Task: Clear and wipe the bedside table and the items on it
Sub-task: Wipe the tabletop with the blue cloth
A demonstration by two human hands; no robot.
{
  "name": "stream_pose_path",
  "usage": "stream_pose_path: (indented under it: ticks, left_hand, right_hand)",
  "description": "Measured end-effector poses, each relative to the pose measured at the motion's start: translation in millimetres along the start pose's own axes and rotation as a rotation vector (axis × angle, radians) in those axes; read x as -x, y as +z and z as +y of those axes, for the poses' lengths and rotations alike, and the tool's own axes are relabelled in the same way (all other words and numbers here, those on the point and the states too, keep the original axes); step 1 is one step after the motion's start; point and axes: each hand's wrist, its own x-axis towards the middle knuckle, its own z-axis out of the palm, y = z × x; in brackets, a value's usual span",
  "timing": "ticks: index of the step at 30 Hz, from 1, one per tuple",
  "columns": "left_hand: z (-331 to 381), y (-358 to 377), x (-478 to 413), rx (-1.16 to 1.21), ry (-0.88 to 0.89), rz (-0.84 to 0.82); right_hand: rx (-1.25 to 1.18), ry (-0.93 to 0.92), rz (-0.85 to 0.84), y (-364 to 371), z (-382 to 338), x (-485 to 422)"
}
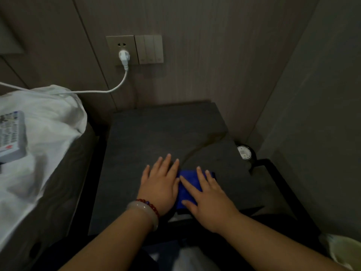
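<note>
Cloth (186,189) | lay folded by near edge of bedside table (166,133), long axis near-far | left hand (160,184) flat, unclenched, touched its left edge | right hand (207,198) pressed flat on top

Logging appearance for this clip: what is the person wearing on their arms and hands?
Both forearms are bare, no sleeves in view. At the wrist of the left hand are a pale smooth bangle and a beaded bracelet, dark red with one blue bead. The right hand and wrist wear nothing; no rings or gloves show.
</note>
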Motion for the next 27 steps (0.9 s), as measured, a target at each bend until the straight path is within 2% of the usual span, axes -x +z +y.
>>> stream_pose_path:
  ticks: [2,6,9,13,16,21,24,27]
  left_hand:
    - [-17,1,-5,-0.013,-0.087,0.028]
    - [-55,9,-7,-0.049,-0.242,-0.037]
    - [-68,18,-4,-0.026,-0.275,-0.051]
    - [-70,23,-1,-0.032,-0.276,0.002]
    - [-71,24,-2,-0.014,-0.282,0.027]
    - [-76,27,-3,-0.065,-0.293,-0.007]
    - [-79,30,-6,-0.070,-0.284,-0.004]
    - [-77,33,-9,-0.076,-0.260,0.018]
  right_hand:
    - [0.028,0.033,-0.003,10,7,3]
    - [0.048,0.269,0.052,8,38,-2]
    - [0.066,0.424,0.094,-4,62,-25]
    - [-0.024,0.545,0.117,-25,69,-88]
    - [-0.045,0.495,0.156,-30,44,-132]
    - [0.032,0.143,0.132,-16,-9,-152]
    - [0.025,0.199,0.158,-28,25,-176]
    - [0.018,0.416,0.164,-55,76,-211]
